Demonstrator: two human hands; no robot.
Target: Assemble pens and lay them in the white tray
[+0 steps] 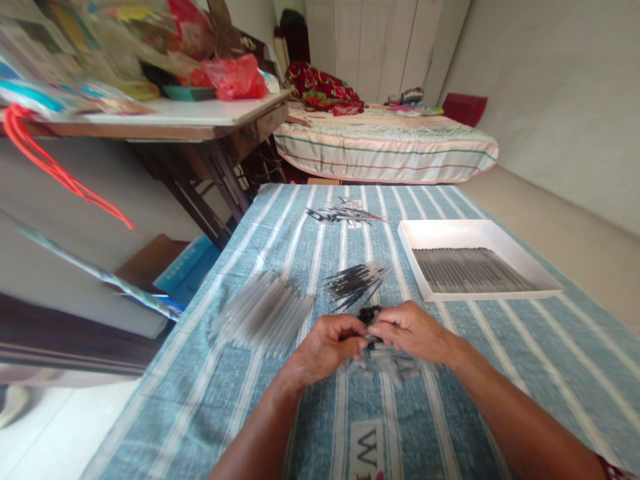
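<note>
My left hand (333, 347) and my right hand (413, 333) meet over the middle of the table, fingertips pinched close together. Whatever lies between the fingers is too small and covered to make out. Just beyond the fingertips are small black pieces (369, 313). Under and beside the hands lie loose translucent pieces, like pen caps (400, 367). To the left rests a blurred row of frosted pen barrels (270, 310). A bundle of thin dark pen refills (353, 283) lies just past my hands.
A white box (417, 267) at the right holds a row of dark-filled pens (465, 270). Further back lies a pile of thin black and clear sticks (345, 213). A striped blue cloth (240, 407) covers the table. A cluttered side table (245, 110) and a bed (390, 150) stand beyond.
</note>
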